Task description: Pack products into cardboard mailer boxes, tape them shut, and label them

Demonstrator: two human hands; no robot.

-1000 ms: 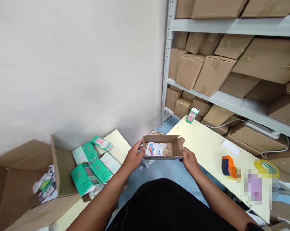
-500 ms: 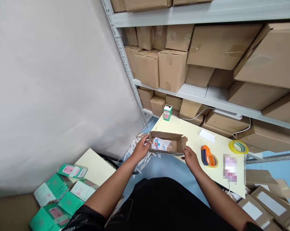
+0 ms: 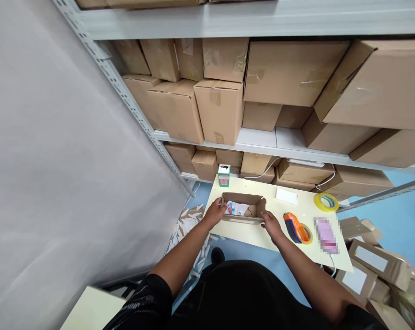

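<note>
Between my hands is an open cardboard box, long and narrow, over the near edge of the pale yellow table. Inside it, towards the left, lies a white plastic packet with blue and red print. My left hand grips the box's left end, thumb over the rim. At the right end, my right hand holds the lower corner with its fingers closed on the cardboard. Whether the box rests on the table or hangs just above it, I cannot tell.
On the table stand a green and white small box, a white flat box, an orange tape dispenser, a yellow tape roll and a blurred pink item. Shelves of cartons rise behind. Parcels lie at right.
My view has turned right, so the green boxes at lower left are out of sight. Both hands have carried the cardboard box over the table.
</note>
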